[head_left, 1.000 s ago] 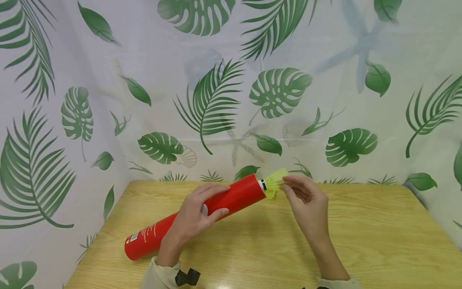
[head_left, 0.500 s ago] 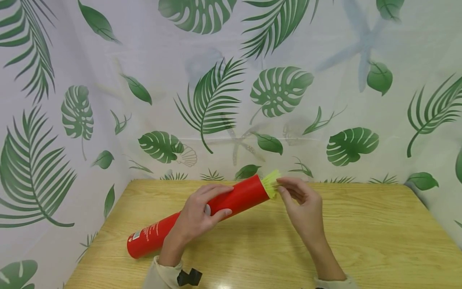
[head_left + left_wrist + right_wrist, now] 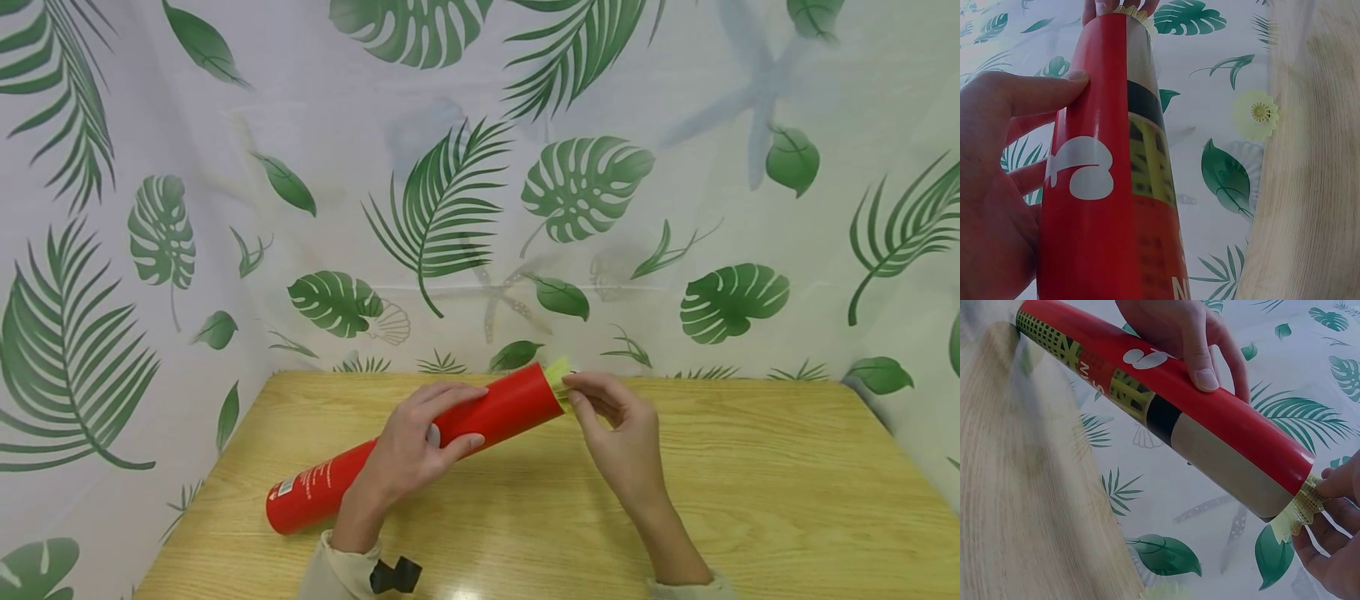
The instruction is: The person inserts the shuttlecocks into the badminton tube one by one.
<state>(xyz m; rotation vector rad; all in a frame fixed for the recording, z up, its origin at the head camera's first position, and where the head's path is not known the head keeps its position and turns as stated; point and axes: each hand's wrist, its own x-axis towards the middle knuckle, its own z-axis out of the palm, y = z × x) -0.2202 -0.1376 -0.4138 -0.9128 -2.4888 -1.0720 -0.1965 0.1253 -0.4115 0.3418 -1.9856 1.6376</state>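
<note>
The left hand (image 3: 411, 450) is gripping the red tube (image 3: 420, 446) above the table (image 3: 750, 500); the right hand (image 3: 618, 437) is pinching the yellow shuttlecock (image 3: 557, 372) protruding from the tube's open end.

One red tube (image 3: 420, 446), one yellow shuttlecock (image 3: 557, 372), two hands, one table (image 3: 787, 492)

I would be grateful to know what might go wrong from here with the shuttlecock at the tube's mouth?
The right hand pinches only the thin skirt edge of the yellow shuttlecock, so the skirt may crumple or catch on the rim. The left hand grips the red tube mid-length with its far end raised off the table; a slip could tilt it.
</note>
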